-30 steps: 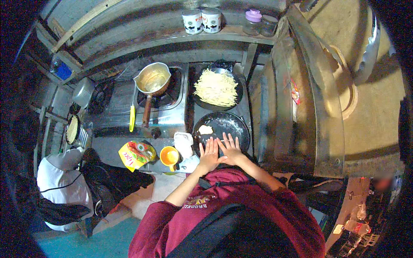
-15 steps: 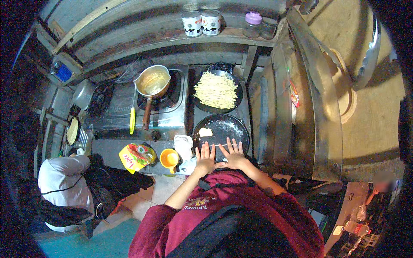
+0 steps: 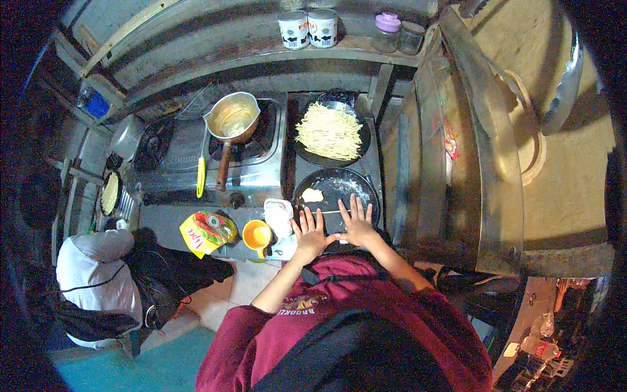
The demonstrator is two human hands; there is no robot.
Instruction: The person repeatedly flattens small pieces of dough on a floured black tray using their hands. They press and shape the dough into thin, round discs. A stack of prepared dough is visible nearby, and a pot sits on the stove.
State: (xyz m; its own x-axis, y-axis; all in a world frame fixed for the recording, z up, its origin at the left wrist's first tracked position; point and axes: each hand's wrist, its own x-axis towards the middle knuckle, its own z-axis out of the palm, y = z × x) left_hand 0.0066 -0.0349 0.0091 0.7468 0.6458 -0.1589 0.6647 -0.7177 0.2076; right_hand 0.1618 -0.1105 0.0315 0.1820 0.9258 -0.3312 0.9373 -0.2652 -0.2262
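Observation:
Both my hands lie palm down with spread fingers over the near part of a dark round tray dusted with white powder, probably flour. My left hand and my right hand nearly meet at the thumbs. A thin pale dough strand runs across the tray under the fingers, partly hidden by them. Beyond the fingertips rests a small pale dough lump. Farther back, a heap of thin dough strips covers most of a second dark round tray.
Left of my hands are a white bag, a yellow-orange cup and a yellow packet. A saucepan stands on the stove, beside a yellow-green handled tool. Someone in white sits at left.
My hands have slid slightly away from me on the tray, with the strand now showing under the fingers. The whole view has shifted a little; the dough lump stays in place.

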